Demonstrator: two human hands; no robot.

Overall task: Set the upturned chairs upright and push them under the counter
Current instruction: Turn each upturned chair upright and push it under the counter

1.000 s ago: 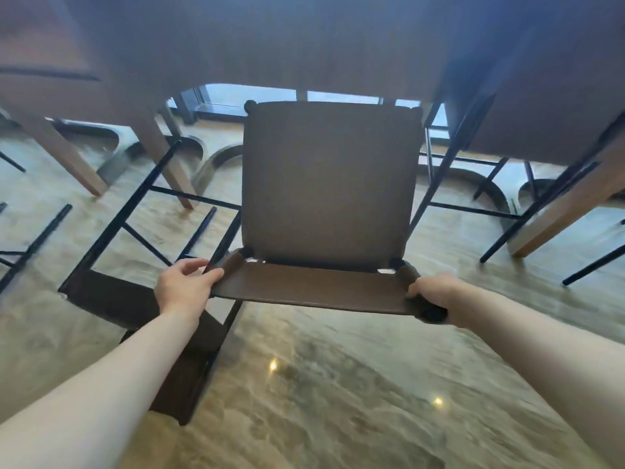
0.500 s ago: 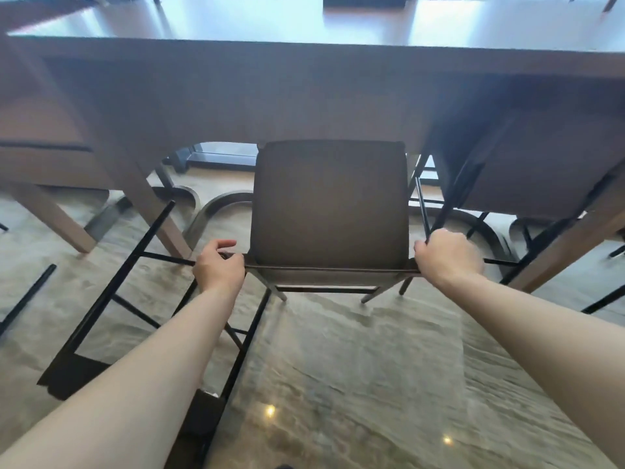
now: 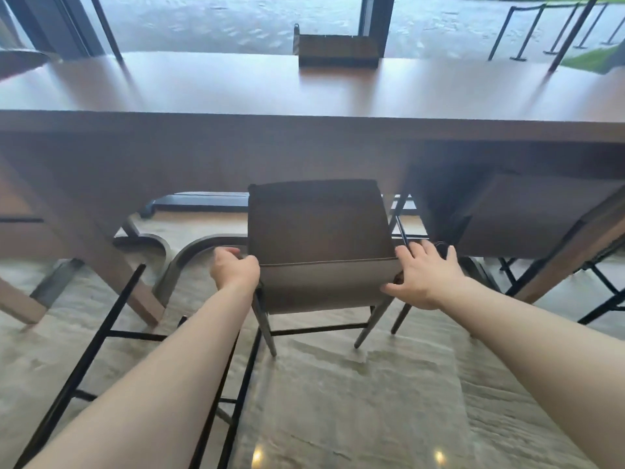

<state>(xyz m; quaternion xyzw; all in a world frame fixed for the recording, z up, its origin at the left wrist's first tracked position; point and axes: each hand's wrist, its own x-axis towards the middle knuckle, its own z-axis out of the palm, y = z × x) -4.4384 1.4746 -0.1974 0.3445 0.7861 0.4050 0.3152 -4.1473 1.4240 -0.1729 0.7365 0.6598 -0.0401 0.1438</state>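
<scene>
Brown leather-look chair with slim dark metal legs (image 3: 318, 231) standing upright on the pale marbled stone floor (image 3: 355, 401), seat tucking partway under the long brown wooden counter (image 3: 304, 86), backrest facing the camera. Far edge of the seat disappearing into the shadow below the counter, so can't tell how far in it's sitting. Only three legs and one crossbar showing properly, the rest hiding behind the backrest.

Left hand (image 3: 236, 269) curling round the left top corner of the backrest, fingertips wrapping out of sight behind it. Right hand (image 3: 426, 276) pressing flat-ish against the right top corner, fingers spreading fairly straight, thumb hooking under the backrest's edge; looking more like resting and pushing than a real grip.

Black metal frame of another chair (image 3: 111, 333) lying tipped over at lower left, getting cut off by the bottom edge and partly covered by the left forearm, so hard to read which way it's lying. More black frames (image 3: 602, 292) poking in at the far right, mostly cropped. Small dark wooden box-like holder (image 3: 338, 50) sitting on the counter's far side, contents not visible. Everything a bit blurry, and the underside of the counter mostly just dark shadow.
</scene>
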